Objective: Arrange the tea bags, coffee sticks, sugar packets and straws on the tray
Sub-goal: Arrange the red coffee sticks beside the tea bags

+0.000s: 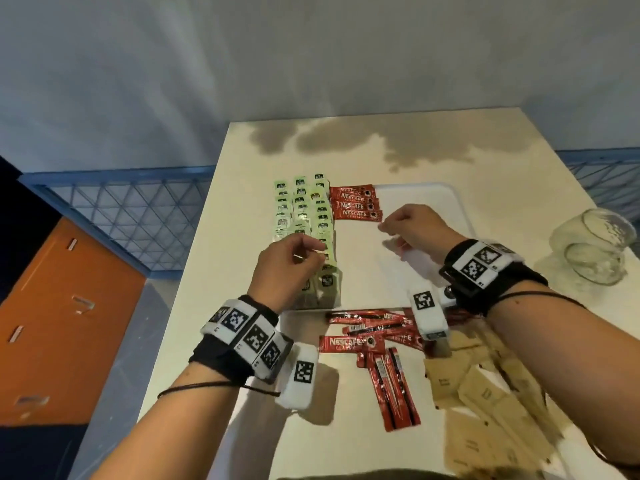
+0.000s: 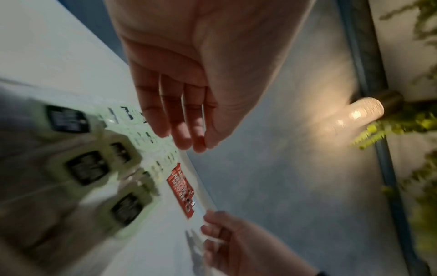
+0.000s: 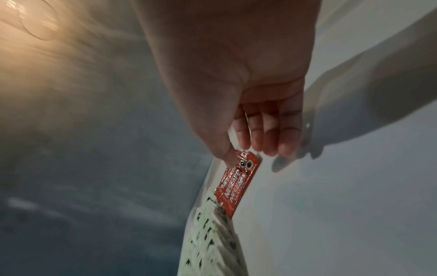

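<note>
tray (image 1: 446,202): white, on the pale desk (image 1: 346,147), far half bare, near edge hidden behind the wrists
tea bags (image 1: 304,216): light green, three overlapping rows down the tray's left side, dark label on each; blurred in left wrist view (image 2: 87,168)
placed coffee sticks (image 1: 355,204): red Nescafe, four or so stacked flat at the tray's far left, just right of the tea bags, long side across the tray
right hand (image 1: 412,226): over the tray, fingertips just right of the placed coffee sticks' right ends; in the right wrist view thumb tip sits at the top stick's end (image 3: 246,162), other fingers loosely bent just beside it. Whether it pinches the stick or only touches it: cannot tell
left hand (image 1: 291,261): over the near part of the tea bag rows, fingers curled in toward the thumb; left wrist view shows fingers (image 2: 179,130) hanging together with nothing clearly between them. Hold: cannot tell
loose coffee sticks (image 1: 384,358): red heap on the desk near the person, below both wrists, off the tray, lying at mixed angles
sugar packets (image 1: 485,403): brown paper, scattered pile on the desk at near right, just right of the loose coffee sticks, partly under the right forearm
glass (image 1: 592,247): clear, lying on its side on the desk, right of the tray, apart from it
wrist bands: black with square-code markers on both wrists
</note>
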`<state>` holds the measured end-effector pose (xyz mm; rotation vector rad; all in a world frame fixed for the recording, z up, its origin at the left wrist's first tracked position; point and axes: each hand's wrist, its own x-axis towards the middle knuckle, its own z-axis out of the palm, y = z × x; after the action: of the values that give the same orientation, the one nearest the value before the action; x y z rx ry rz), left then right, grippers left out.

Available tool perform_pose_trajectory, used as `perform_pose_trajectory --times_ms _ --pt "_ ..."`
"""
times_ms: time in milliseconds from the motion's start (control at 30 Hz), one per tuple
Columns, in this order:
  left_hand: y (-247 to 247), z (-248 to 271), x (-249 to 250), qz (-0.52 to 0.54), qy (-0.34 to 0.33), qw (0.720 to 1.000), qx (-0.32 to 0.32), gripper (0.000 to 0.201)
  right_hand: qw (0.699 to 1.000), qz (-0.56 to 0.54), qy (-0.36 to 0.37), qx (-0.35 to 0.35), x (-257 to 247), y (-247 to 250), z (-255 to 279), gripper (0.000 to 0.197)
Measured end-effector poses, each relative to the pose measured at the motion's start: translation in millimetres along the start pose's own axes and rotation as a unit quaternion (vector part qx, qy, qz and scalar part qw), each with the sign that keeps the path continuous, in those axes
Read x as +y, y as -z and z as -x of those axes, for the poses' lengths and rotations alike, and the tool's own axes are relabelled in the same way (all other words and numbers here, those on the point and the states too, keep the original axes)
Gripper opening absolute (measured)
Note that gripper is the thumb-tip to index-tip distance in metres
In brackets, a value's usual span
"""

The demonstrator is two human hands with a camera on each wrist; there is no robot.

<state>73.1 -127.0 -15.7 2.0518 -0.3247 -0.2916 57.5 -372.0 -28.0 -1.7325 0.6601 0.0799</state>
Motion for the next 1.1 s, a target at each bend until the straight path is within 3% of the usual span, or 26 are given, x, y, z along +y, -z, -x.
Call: perform_pose_trajectory --times_ms 100,233,433,533,633,733,1000,1100 --pt "-10.9 27.8 -5.1 -0.099 -0.041 0.991 -0.083 0.01 0.989 0.113 0.063 -0.067 9.8 10.9 39.1 0.019" --pt "-28.3 53.2 -11.1 -0.175 -0.07 0.962 -0.197 0.02 0.953 0.239 0.142 -0.119 34.6 14.9 75.9 0.013" --pt "-44.2 70.4 -12.7 -0.325 -0.078 0.916 -0.22 0.039 0.891 0.361 0.219 -0.165 57.0 2.0 106.8 0.032" --pt "-46.4 75.2 -12.3 -0.356 -0.054 0.91 -0.205 0.032 0.85 0.44 0.249 -0.147 64.0 -3.1 109.1 0.032" --pt "-45.4 74.6 -14.2 -0.381 -0.033 0.898 -0.217 0.025 0.834 0.47 0.259 -0.126 66.5 -2.6 112.8 0.026" --pt "-47.0 72.5 -20.6 -0.384 -0.018 0.89 -0.243 0.015 0.847 0.457 0.25 -0.103 68.7 0.9 115.8 0.019" --pt "-65.7 72.0 -4.9 -0.304 0.023 0.927 -0.218 0.025 0.929 0.307 0.194 -0.069 71.4 23.2 117.8 0.011" --pt "-78.4 71.6 -0.6 -0.364 0.049 0.908 -0.199 0.039 0.94 0.28 0.182 -0.066 73.0 29.8 118.5 0.01"
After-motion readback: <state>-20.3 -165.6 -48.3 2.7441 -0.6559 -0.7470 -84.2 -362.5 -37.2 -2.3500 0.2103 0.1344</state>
